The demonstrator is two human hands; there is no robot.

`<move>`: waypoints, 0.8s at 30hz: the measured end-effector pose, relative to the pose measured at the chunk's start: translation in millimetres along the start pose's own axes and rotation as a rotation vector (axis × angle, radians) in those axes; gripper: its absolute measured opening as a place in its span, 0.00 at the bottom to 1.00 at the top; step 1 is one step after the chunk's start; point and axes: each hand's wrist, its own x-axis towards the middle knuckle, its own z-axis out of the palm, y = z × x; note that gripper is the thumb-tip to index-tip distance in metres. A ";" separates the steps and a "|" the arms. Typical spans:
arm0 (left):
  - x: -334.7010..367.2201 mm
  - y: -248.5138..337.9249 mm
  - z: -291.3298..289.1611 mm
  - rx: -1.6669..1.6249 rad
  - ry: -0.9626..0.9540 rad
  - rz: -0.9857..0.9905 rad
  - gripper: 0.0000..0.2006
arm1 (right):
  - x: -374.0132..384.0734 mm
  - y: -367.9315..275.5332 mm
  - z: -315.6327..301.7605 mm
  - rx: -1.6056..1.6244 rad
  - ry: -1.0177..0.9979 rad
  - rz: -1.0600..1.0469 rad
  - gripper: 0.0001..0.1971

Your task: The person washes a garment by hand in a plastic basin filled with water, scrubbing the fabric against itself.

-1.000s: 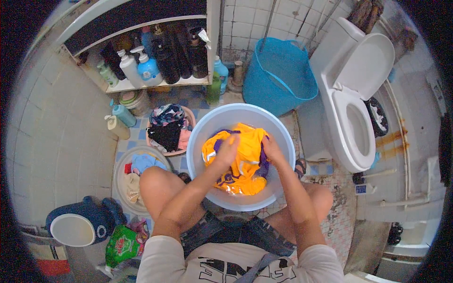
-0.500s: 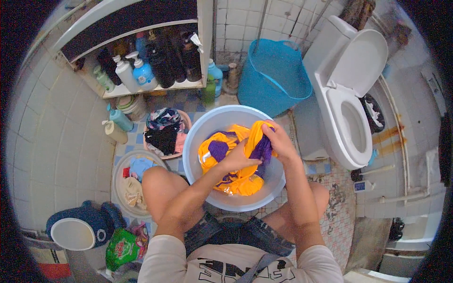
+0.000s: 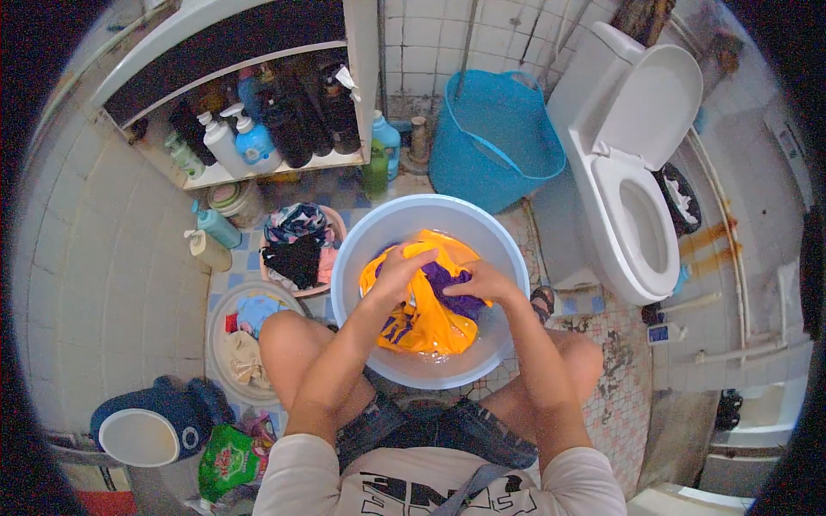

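A large pale blue basin [image 3: 344, 301] stands between my knees. In it lies a wet yellow-orange and purple garment [image 3: 439, 322], bunched up, with some water showing around it. At the garment's upper left, my left hand [image 3: 400, 271] is closed on the orange cloth. My right hand [image 3: 483, 284] grips the purple part at the right side, thumb and fingers pressed into the folds. Some fingertips of both hands are partly hidden by the fabric.
Left of the basin are a pink basin [image 3: 342, 225] of dark clothes and a clear basin [image 3: 215, 331] with light clothes. A blue tub [image 3: 456, 163] stands behind, a toilet [image 3: 607, 193] to the right. Bottles fill a shelf [image 3: 335, 162] at the back left.
My right hand has come down and left, lowering the lifted orange and purple cloth into the basin. My left hand has moved up and slightly left onto the orange cloth.
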 end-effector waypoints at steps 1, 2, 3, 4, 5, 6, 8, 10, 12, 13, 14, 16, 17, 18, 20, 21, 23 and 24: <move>-2.6 4.0 5.5 0.037 0.003 -0.015 0.15 | 7.8 12.6 5.7 0.004 0.006 0.002 0.30; -5.2 8.3 11.5 0.038 -0.003 -0.018 0.15 | 13.6 27.1 13.2 0.157 0.087 -0.011 0.28; -8.7 13.8 15.0 -0.026 0.016 -0.018 0.15 | 17.6 33.4 19.5 0.312 0.162 -0.027 0.27; -13.0 19.2 12.7 -0.092 0.046 -0.010 0.16 | 2.5 -1.6 21.6 0.836 0.148 -0.163 0.25; -8.7 13.1 1.2 -0.088 0.055 -0.006 0.16 | 6.2 -2.6 22.0 0.839 0.139 -0.167 0.25; -0.3 3.1 -13.1 0.001 0.121 0.028 0.17 | 7.7 -5.6 16.9 1.080 0.087 -0.193 0.26; 6.3 -8.8 -17.3 0.088 0.172 0.047 0.18 | 11.7 -7.1 12.7 1.343 0.142 -0.209 0.25; 5.7 -20.1 -2.3 0.224 0.394 -0.037 0.20 | 15.2 -17.5 21.1 1.148 0.416 -0.168 0.23; -7.0 -11.3 23.5 0.150 0.367 -0.006 0.20 | 13.0 -24.9 26.5 0.583 0.785 -0.134 0.20; -12.8 -4.4 32.4 0.073 0.351 0.029 0.20 | 11.0 -29.3 33.1 0.585 0.792 -0.134 0.20; 7.2 -25.6 10.5 -0.054 0.203 0.084 0.19 | 9.0 -34.1 42.2 0.300 0.858 -0.317 0.21; 16.3 -33.2 -9.5 -0.167 0.232 0.052 0.17 | -2.6 -55.5 58.7 -0.066 0.693 -0.537 0.23; 19.3 -36.3 -16.8 -0.287 0.256 0.017 0.15 | -9.3 -68.6 68.2 -0.205 0.650 -0.495 0.23; 17.4 -43.5 -20.3 -0.579 0.139 -0.061 0.11 | -14.7 -70.8 71.7 -0.224 0.688 -0.475 0.22; 5.1 -54.2 8.9 -0.359 0.132 -0.008 0.11 | -9.7 -57.1 61.3 -0.243 0.736 -0.440 0.22; -2.1 -56.0 31.3 -0.145 0.128 0.057 0.10 | 1.2 -35.8 41.9 -0.185 0.847 -0.364 0.21; -7.1 -64.4 46.5 0.095 0.280 0.107 0.11 | 5.9 -21.2 36.0 -0.118 0.942 -0.283 0.21; -3.1 -63.1 40.5 0.230 0.256 0.111 0.12 | 3.4 -21.5 37.3 -0.034 0.817 -0.297 0.20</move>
